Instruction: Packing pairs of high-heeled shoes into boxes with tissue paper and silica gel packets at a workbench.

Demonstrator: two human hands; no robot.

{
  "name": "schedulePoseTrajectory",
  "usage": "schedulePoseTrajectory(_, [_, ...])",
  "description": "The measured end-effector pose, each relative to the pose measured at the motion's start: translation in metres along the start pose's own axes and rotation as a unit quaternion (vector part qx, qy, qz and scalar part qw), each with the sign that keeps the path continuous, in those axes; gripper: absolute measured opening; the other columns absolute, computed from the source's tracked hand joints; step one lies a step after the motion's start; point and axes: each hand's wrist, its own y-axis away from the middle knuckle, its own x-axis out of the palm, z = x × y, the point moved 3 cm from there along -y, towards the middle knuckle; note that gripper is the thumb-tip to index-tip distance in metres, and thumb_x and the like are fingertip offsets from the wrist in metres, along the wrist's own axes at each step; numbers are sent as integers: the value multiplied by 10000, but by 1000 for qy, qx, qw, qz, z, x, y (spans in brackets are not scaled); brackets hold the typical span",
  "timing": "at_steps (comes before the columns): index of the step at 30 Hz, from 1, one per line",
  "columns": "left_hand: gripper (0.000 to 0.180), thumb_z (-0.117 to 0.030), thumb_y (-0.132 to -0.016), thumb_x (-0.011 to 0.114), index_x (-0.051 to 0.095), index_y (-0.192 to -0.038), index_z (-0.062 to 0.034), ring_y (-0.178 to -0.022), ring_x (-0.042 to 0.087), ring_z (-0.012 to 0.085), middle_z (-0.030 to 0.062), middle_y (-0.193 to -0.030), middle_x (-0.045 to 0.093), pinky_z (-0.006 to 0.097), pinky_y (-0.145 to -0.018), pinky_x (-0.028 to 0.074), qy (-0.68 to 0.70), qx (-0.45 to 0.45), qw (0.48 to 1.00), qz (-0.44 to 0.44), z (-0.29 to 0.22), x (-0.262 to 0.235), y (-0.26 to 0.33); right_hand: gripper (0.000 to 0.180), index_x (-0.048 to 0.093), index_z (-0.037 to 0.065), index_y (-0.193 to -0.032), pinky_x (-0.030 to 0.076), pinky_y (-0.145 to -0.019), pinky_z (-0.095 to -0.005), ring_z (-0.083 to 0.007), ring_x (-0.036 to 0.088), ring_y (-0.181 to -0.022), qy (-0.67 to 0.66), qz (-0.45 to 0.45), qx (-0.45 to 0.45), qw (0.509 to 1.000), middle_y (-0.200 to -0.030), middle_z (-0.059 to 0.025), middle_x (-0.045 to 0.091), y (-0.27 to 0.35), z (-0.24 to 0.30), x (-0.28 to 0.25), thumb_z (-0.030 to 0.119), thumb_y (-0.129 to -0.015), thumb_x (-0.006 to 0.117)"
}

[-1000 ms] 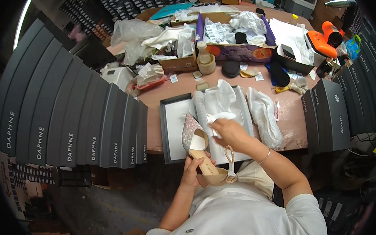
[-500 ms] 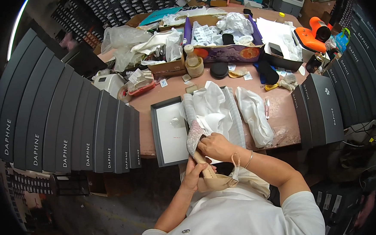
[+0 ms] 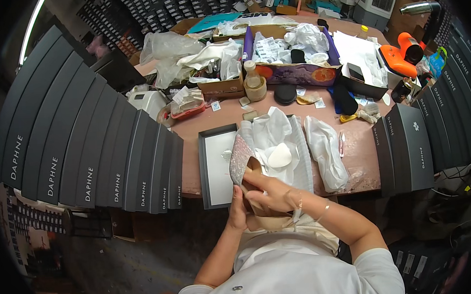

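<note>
In front of my body I hold a pointed shoe point(image 3: 240, 156) with a glittery pink-silver toe and a beige heel part. My left hand point(image 3: 238, 211) is closed round its side, near the toe end. From the right, my right hand point(image 3: 270, 193) reaches its outstretched fingers into the shoe's opening; the fingertips are hidden inside. Just beyond lies white tissue paper point(image 3: 269, 129), with a smooth white rounded piece point(image 3: 279, 155) on top of it. Left of the tissue is an open dark grey shoe box part point(image 3: 213, 198) with a white inside. A white tissue-wrapped bundle point(image 3: 325, 155) lies to the right.
Dark grey shoe boxes point(image 3: 85, 151) stand in a row at the left, more boxes point(image 3: 411, 150) at the right. Small scissors-like snips point(image 3: 342, 144) lie by the bundle. Behind are a purple carton point(image 3: 296, 74) of crumpled paper, a bottle point(image 3: 252, 76) and an orange tool point(image 3: 397, 60).
My right hand has gone from a closed grip at the shoe's opening to stretched fingers inside it. The white rounded piece now shows on the tissue. The whole view has shifted slightly.
</note>
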Motion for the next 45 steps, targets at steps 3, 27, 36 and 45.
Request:
schedulePoseTrajectory(3, [640,-513,-1010,211,232,-1452,-51,-1220,464,198,90,-1387,401,316,-1006,412,-117,148,975,-118,25,14,3,530,503,-140,-911,386,-810,-461,-435,463,-817,81,-149,-57,984,-894,-320,488,-38,-37,25,387,-958,467])
schedulePoseTrajectory(27, [430,-432,-988,415,516,-1181,-62,-932,602,199,89,-993,605,358,-813,515,67,65,987,-129,-41,-1,-31,762,354,-179,-1285,244,-1091,-452,-500,334,-1256,117,-116,11,986,-1298,-401,378,-25,-30,62,504,-952,410])
schedulePoseTrajectory(36, [419,-401,-950,506,551,-1154,-37,-942,614,213,112,-1025,632,357,-850,507,57,9,991,-118,-32,-10,-34,799,264,-142,-1360,212,-1112,-454,-504,275,-1303,178,-87,-114,973,-1359,-379,331,7,-4,54,511,-931,432])
schedulePoseTrajectory(45, [642,-568,-954,386,474,-1280,-22,-1174,522,248,127,-1233,558,403,-982,433,63,8,996,-59,-40,-3,1,715,464,-180,-1121,360,-944,-474,-493,456,-1026,138,-133,-22,981,-1108,-377,456,-26,-28,65,511,-940,437])
